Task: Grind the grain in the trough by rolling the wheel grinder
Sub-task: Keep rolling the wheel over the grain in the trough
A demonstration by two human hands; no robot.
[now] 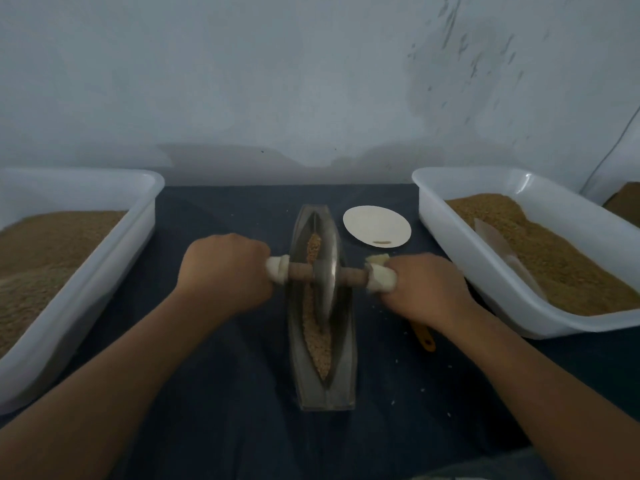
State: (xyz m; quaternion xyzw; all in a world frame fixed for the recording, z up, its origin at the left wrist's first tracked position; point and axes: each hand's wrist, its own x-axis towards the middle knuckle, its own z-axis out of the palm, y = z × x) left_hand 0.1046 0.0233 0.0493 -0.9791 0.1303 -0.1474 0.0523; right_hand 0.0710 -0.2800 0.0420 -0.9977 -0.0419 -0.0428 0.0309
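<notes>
We take the metal trough (347,362) as our mark: it lies lengthwise on a dark blue cloth (221,393), one narrow end toward the person and the other toward the wall. The wheel grinder (327,271) stands upright in its channel, about midway along. Its wooden axle (300,271) sticks out level over both of the trough's long sides. Tan grain (317,337) lies along the bottom of the trough, nearer and farther than the wheel. Left of the trough, we see the left hand (225,271) closed in a fist around the axle's white-wrapped end (277,269). To the right, the right hand (424,289) wraps its fingers around the other white-wrapped end (381,279). A yellow handle (425,338) shows from under the right wrist, just right of the trough. A round white plate (376,225) lies right of the trough's far end. Well left of the trough stands a white tub (104,244) of brown meal, and well right a second white tub (467,261) of grain with a pale scoop (502,258) lying in it.
</notes>
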